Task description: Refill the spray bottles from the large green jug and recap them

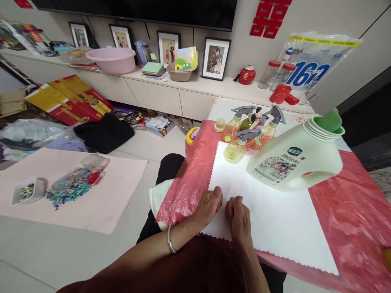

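My left hand (208, 206) is closed in a loose fist above the near left part of a white scalloped-edge sheet (275, 219). Beside it, a little apart, my right hand (239, 217) is also curled into a fist with the thumb on top. Nothing shows in either hand. A large pale-green detergent jug (284, 162) stands on the sheet beyond my right hand, a green piece (330, 122) in its mouth. Several small spray bottles with grey triggers stand left of the jug; the nearest spray bottle (235, 150) holds yellowish liquid.
Red plastic film (348, 211) covers the table under the sheet. A small round lidded jar (219, 125) sits by the spray bottles. To the left, a pink mat (100, 211) holds spilled colourful beads (69, 191) and a white bowl (33, 194). A long cabinet (159, 94) runs behind.
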Demonstrator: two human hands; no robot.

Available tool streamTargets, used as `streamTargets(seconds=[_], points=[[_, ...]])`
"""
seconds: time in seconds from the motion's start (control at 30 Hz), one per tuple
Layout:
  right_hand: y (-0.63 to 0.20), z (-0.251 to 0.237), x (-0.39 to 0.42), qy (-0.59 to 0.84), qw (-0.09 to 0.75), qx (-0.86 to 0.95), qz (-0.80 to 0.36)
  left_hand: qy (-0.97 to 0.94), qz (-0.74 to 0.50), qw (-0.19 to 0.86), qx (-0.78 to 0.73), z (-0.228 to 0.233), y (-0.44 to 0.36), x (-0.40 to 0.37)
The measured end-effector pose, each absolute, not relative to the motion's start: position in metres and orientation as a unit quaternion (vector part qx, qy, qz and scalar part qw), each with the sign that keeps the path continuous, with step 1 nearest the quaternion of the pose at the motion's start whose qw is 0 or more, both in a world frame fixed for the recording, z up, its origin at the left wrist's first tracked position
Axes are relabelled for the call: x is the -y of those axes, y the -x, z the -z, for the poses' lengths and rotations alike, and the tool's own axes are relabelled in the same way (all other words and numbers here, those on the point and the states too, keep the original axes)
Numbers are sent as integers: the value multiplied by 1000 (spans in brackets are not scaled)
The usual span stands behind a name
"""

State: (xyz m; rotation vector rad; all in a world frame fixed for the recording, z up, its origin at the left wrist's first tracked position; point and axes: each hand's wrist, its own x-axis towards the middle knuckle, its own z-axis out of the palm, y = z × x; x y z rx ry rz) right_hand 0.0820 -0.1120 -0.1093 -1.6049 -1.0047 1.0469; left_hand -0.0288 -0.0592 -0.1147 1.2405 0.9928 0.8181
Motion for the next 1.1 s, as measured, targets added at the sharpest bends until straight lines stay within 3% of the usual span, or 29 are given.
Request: streamTargets(seconds=[1.1], points=[[-81, 111, 113, 646, 465, 426, -430, -541, -350, 623, -443, 114, 29, 60]])
